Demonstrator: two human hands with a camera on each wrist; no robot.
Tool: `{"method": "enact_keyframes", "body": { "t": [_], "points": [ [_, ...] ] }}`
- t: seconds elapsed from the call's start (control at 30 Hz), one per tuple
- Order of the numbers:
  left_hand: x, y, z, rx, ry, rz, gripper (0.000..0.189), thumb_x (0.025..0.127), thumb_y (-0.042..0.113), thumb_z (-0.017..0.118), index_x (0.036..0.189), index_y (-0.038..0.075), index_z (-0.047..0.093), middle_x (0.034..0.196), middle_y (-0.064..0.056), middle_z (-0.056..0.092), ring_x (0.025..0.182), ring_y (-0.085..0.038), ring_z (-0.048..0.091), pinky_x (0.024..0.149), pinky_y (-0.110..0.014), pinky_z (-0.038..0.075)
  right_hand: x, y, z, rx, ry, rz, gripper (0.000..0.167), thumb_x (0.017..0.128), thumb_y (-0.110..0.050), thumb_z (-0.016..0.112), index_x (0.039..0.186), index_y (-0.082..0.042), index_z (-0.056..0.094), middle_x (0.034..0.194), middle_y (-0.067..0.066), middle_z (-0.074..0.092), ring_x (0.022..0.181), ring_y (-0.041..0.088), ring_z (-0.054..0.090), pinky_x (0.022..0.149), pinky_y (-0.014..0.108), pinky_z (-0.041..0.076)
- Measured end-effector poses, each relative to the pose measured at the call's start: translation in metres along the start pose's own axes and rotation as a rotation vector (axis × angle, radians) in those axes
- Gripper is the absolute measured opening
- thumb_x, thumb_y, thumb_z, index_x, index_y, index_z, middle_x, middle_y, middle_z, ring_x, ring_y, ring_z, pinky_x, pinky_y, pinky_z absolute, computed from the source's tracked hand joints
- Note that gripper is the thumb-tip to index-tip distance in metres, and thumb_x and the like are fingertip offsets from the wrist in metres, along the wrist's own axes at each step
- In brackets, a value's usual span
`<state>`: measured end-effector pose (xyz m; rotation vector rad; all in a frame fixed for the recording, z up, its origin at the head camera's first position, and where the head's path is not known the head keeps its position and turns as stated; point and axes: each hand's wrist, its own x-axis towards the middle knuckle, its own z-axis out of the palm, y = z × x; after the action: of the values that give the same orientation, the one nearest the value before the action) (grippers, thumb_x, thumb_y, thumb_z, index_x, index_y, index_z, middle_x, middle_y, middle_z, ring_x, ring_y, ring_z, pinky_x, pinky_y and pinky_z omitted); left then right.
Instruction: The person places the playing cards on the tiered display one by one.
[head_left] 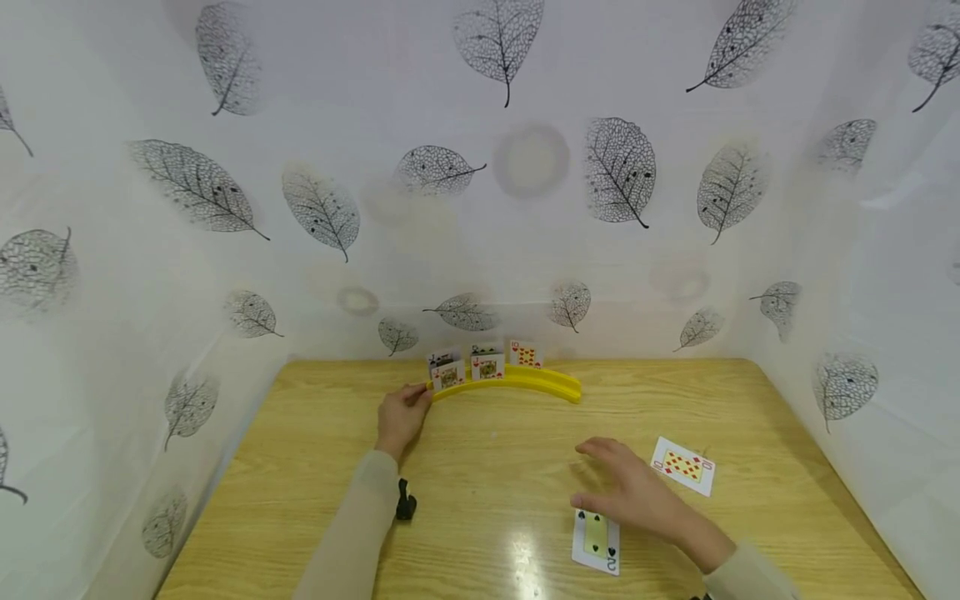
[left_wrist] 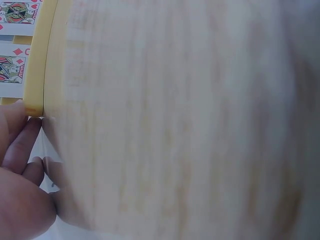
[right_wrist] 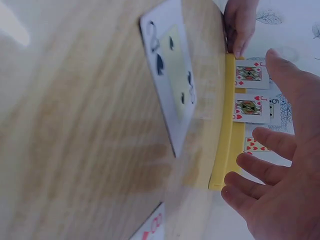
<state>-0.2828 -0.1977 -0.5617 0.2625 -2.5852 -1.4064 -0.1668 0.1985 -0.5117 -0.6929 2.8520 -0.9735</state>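
A curved yellow card holder (head_left: 536,381) stands at the back of the table with several playing cards upright in it. In front are a jack of diamonds (head_left: 448,377) and a jack of hearts (head_left: 488,367); a ten of hearts (head_left: 527,355) stands to their right. My left hand (head_left: 401,419) grips the holder's left end with its fingertips, close up in the left wrist view. My right hand (head_left: 637,492), fingers spread and holding nothing, hovers above the table. Below it lies a two of spades (head_left: 596,546), its upper edge partly covered by the hand.
To the right of my right hand a ten of diamonds (head_left: 684,466) lies face up on the wooden table (head_left: 480,467). A black strap piece (head_left: 405,502) shows at my left wrist. White cloth (head_left: 480,250) with leaf prints hangs behind and on both sides.
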Motion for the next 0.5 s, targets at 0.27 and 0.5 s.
{"method": "enact_keyframes", "body": {
  "t": [0.27, 0.5],
  "points": [
    [-0.001, 0.002, -0.001, 0.032, 0.021, 0.043, 0.029, 0.102, 0.022, 0.071, 0.124, 0.003, 0.078, 0.130, -0.021, 0.073, 0.140, -0.044, 0.056, 0.120, -0.058, 0.044, -0.022, -0.001, 0.005, -0.034, -0.040, 0.006, 0.083, 0.086, -0.058, 0.082, 0.146, -0.005, 0.060, 0.153, 0.024, 0.054, 0.138, 0.050, 0.054, 0.105, 0.069, 0.052],
    [-0.001, 0.001, 0.000, 0.039, 0.024, 0.061, 0.029, 0.101, 0.021, 0.072, 0.123, 0.003, 0.078, 0.129, -0.021, 0.074, 0.139, -0.045, 0.057, 0.120, -0.057, 0.045, -0.039, 0.000, 0.007, -0.152, -0.012, -0.007, 0.087, 0.082, -0.068, 0.080, 0.142, -0.007, 0.063, 0.148, 0.016, 0.058, 0.133, 0.039, 0.059, 0.102, 0.061, 0.057]
  ]
}}
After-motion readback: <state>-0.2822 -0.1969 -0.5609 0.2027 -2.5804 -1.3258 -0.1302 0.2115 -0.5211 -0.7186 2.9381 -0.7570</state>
